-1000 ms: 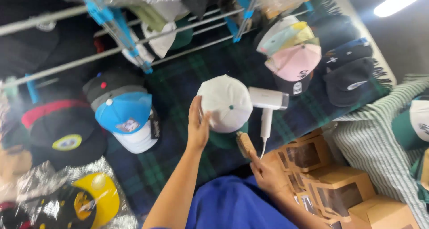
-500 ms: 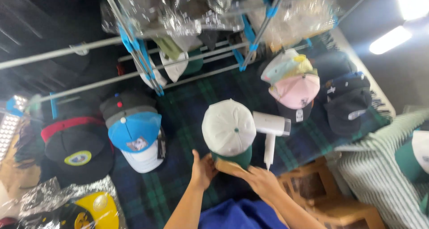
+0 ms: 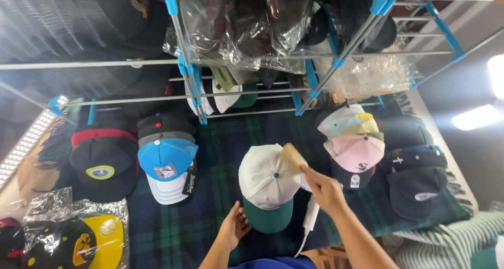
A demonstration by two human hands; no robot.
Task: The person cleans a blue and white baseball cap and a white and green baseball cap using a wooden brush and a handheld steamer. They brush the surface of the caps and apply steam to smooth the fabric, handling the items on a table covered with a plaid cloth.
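brush over the white cap

the white cap with a green brim lies on the plaid cloth at centre. the right hand, from 4 o'clock, pinches a tan brush over the crown; its fingertips are blurred. the left hand, at 7 o'clock, rests loosely spread by the brim. a white handheld device lies mostly hidden under the right hand.

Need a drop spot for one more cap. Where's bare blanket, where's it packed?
Bare plaid blanket runs between the blue-and-white cap and the white cap with green brim, up to the rack. Another patch lies below the blue cap, beside the left hand. Right side is packed: pink cap, dark caps.
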